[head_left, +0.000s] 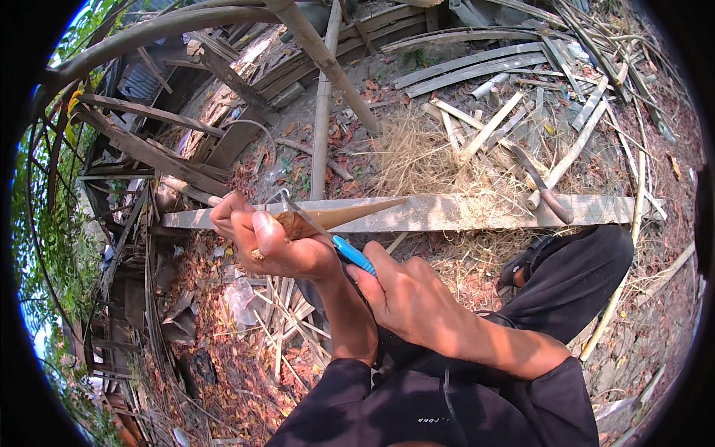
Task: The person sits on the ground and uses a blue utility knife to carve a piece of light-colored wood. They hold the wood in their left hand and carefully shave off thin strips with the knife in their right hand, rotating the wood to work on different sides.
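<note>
My left hand is closed around the thick end of a tapered piece of brown wood, whose pointed end reaches right over a long grey plank. In my right hand is a blue-handled cutter knife, gripped by its handle. Its blade slants up and left across the wood beside my left thumb, seemingly touching it. The part of the wood inside my left fist is hidden. On the plank's right part rests a curved blade tool with a wooden handle.
Dry straw-like shavings and cut sticks lie beyond the plank. A slanted wooden pole and an upright board rise ahead. Dry leaves and thin slats cover the ground at left. My bent leg is at right.
</note>
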`<state>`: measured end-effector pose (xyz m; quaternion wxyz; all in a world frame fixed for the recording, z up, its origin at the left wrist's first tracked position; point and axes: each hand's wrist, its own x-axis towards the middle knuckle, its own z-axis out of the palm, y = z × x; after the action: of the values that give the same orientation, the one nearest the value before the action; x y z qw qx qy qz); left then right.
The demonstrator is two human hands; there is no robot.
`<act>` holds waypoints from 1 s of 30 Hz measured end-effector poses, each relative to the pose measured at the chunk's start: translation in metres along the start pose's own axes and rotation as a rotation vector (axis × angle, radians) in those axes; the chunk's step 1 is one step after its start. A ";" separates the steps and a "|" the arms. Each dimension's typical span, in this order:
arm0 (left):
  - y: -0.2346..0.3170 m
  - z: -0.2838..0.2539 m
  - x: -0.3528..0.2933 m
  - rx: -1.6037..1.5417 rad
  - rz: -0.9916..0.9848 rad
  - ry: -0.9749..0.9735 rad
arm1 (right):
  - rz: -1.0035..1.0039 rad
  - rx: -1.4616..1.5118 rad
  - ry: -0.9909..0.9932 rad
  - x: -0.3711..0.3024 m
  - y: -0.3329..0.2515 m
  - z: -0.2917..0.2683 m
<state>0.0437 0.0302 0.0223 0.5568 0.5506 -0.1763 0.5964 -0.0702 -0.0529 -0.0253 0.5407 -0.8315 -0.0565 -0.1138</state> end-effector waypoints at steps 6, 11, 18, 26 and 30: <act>-0.005 0.018 0.004 0.071 0.384 -0.159 | 0.169 -0.312 0.054 -0.021 0.213 0.034; -0.007 0.007 -0.004 0.090 0.160 -0.053 | 0.070 -0.007 0.258 0.012 0.087 -0.026; 0.011 0.021 -0.011 0.014 -0.016 0.000 | -0.061 0.115 0.126 0.008 0.030 -0.008; 0.004 0.032 -0.003 -0.170 -0.060 0.007 | 0.619 -0.375 -0.040 -0.027 0.291 0.055; -0.006 0.013 -0.003 -0.111 -0.042 0.009 | 0.439 -0.107 0.092 0.027 0.178 0.010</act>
<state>0.0546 0.0198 0.0214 0.5998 0.5196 -0.1951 0.5763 -0.0037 -0.1170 -0.1804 0.5095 -0.8454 0.1565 -0.0341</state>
